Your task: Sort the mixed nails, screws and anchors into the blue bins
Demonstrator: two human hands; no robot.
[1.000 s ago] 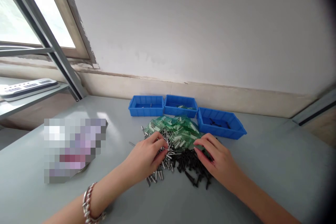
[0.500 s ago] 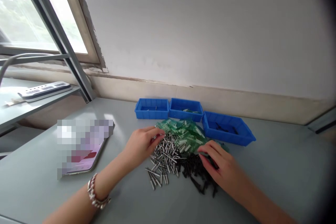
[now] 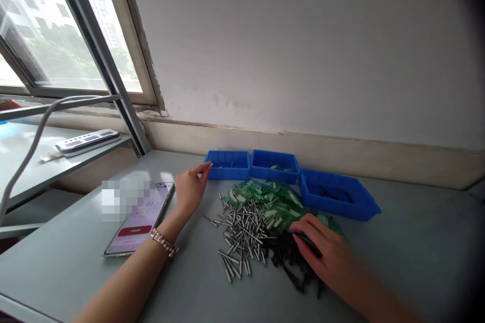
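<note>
My left hand (image 3: 190,187) is pinched at the front left of the left blue bin (image 3: 230,173), with a thin silver rivet (image 3: 214,163) at its fingertips. A few similar pieces lie inside that bin. My right hand (image 3: 322,248) is curled over the black plastic pieces (image 3: 290,257), a dark piece (image 3: 309,243) between its thumb and fingers. Left of it spreads a heap of silver rivets (image 3: 244,232). Green transparent packets (image 3: 278,199) lie behind both heaps, partly under my right hand's far side.
Green packets lie in the middle blue bin (image 3: 275,175), black pieces in the right blue bin (image 3: 337,207). A phone (image 3: 142,232) lies on the table left of my left forearm. A power strip (image 3: 89,142) rests on the side shelf, behind a metal post (image 3: 129,121). A wall closes off the back.
My left hand has moved from the rivet heap back and left to the left bin, with a rivet at its fingertips. My right hand stays over the black pieces. The view has shifted slightly.
</note>
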